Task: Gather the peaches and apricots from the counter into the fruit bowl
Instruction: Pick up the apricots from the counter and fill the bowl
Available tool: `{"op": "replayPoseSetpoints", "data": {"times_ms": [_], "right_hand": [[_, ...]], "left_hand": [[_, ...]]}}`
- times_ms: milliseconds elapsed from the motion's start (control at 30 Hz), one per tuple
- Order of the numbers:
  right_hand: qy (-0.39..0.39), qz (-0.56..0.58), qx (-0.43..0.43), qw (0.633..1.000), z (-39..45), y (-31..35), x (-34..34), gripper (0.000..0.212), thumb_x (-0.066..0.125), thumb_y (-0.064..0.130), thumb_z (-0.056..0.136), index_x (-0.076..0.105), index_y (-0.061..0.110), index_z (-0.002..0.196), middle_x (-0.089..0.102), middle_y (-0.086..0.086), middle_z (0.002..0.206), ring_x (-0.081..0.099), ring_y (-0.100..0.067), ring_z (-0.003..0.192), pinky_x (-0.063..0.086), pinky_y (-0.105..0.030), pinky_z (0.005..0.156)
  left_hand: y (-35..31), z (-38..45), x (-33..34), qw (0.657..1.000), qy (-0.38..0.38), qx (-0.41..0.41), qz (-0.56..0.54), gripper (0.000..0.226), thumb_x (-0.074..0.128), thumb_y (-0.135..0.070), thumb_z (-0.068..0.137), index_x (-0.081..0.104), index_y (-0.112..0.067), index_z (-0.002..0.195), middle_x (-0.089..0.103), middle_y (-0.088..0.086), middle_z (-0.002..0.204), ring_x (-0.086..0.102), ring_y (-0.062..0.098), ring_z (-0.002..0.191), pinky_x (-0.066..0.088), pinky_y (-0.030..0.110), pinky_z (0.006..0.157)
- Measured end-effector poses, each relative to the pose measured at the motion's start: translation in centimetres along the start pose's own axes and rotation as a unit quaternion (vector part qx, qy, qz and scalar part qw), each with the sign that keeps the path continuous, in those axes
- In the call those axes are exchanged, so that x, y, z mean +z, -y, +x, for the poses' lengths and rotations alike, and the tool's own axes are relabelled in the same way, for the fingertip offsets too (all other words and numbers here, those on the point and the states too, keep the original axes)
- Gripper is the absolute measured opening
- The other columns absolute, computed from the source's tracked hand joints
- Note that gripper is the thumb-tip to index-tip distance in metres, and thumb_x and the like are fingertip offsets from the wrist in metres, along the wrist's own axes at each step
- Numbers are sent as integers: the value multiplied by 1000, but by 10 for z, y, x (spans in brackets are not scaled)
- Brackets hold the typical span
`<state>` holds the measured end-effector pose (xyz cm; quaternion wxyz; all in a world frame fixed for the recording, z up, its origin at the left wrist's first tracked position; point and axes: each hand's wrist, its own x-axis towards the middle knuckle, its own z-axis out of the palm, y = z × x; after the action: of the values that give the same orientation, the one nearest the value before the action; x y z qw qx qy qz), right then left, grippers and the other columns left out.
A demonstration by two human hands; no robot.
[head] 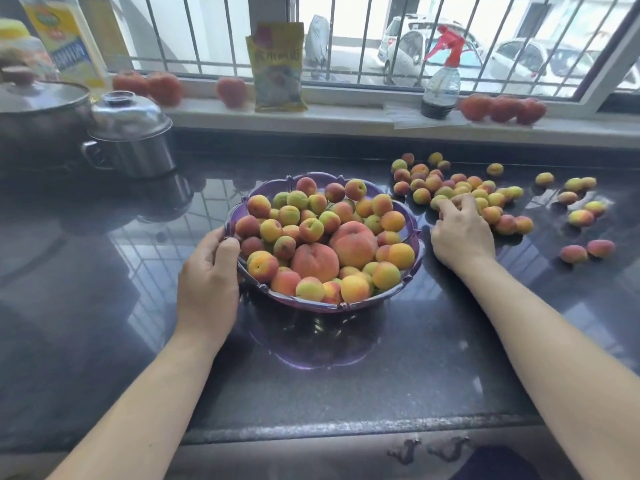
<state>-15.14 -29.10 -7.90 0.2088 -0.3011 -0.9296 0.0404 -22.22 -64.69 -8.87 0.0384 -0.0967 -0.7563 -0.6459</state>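
Note:
A purple fruit bowl [417,237] stands mid-counter, heaped with several apricots and two larger peaches [353,242]. My left hand [207,271] grips the bowl's left rim, thumb over the edge. To the right of the bowl lies a loose pile of several apricots [446,183] on the dark counter. My right hand [460,233] lies on the near edge of that pile, fingers curled around apricots [437,201]. More apricots [585,216] are scattered further right.
Two steel lidded pots [131,140] stand at the back left. On the windowsill sit tomatoes [502,107], a yellow packet [278,67], a spray bottle [441,84] and an oil bottle [65,39]. The counter's front edge [346,429] runs below my arms.

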Motion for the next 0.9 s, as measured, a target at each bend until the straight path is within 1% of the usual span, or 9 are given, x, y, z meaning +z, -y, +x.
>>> {"op": "replayPoseSetpoints", "data": {"times_ms": [167, 333, 467, 567, 633, 700, 767, 800, 900], "right_hand": [[-20, 20, 22, 999, 0, -2, 0, 34, 52, 15, 98, 59, 11, 131, 44, -16, 134, 58, -41, 107, 51, -44, 89], [-16, 24, 14, 999, -3, -3, 0, 37, 52, 10, 97, 58, 7, 134, 49, -20, 134, 56, -44, 113, 49, -48, 94], [-1, 13, 24, 1000, -7, -4, -5, 28, 56, 15, 99, 60, 7, 126, 46, -20, 127, 57, -44, 106, 49, -45, 90], [28, 23, 5, 999, -8, -7, -10, 25, 60, 16, 98, 59, 10, 122, 53, -20, 122, 57, -37, 103, 47, -40, 82], [24, 83, -1, 996, -8, -7, -15, 27, 67, 18, 95, 61, 10, 120, 60, -17, 118, 59, -32, 103, 46, -35, 81], [-9, 197, 7, 980, -7, 2, -32, 29, 73, 21, 91, 64, 12, 117, 67, -12, 113, 64, -25, 101, 47, -26, 79], [-24, 316, -32, 948, -3, 27, -64, 26, 74, 24, 91, 66, 16, 114, 70, -4, 105, 66, -10, 91, 48, -11, 71], [-4, 349, -68, 935, -2, 47, -82, 25, 75, 27, 91, 66, 19, 112, 71, 2, 102, 66, -3, 87, 48, -9, 69], [95, 276, -219, 931, 0, 115, -111, 24, 74, 35, 90, 65, 25, 111, 69, 13, 97, 65, -1, 87, 51, -16, 77]], "left_hand": [[0, 0, 0, 1000, 0, -1, -5, 37, 43, -43, 92, 75, -26, 102, 76, -9, 91, 69, 18, 93, 54, 38, 83], [0, -1, 0, 1000, -3, -5, -6, 38, 43, -43, 93, 76, -28, 106, 77, -14, 94, 69, 11, 94, 51, 32, 81], [1, 1, 0, 1000, -4, -7, -5, 38, 43, -43, 93, 75, -28, 105, 77, -12, 93, 70, 12, 93, 54, 33, 81], [0, 0, 2, 1000, -3, -5, -4, 39, 43, -43, 94, 75, -25, 105, 77, -8, 94, 71, 15, 95, 56, 34, 81], [0, 0, 2, 1000, -7, -3, -8, 39, 43, -42, 93, 75, -24, 104, 77, -9, 93, 70, 12, 92, 56, 32, 79], [0, 1, 2, 1000, -9, 0, -3, 38, 42, -41, 93, 75, -25, 104, 76, -12, 90, 69, 7, 90, 56, 28, 76], [0, 1, 1, 1000, -10, 5, -2, 36, 42, -41, 93, 74, -29, 103, 75, -17, 88, 68, 0, 87, 53, 16, 71], [-1, 0, 1, 1000, -11, 5, 1, 34, 42, -42, 93, 73, -32, 102, 75, -21, 88, 68, -3, 86, 52, 12, 68], [-3, 0, 2, 1000, -12, -2, 5, 30, 43, -43, 92, 71, -37, 100, 74, -26, 88, 68, -4, 88, 53, 15, 72]]}}
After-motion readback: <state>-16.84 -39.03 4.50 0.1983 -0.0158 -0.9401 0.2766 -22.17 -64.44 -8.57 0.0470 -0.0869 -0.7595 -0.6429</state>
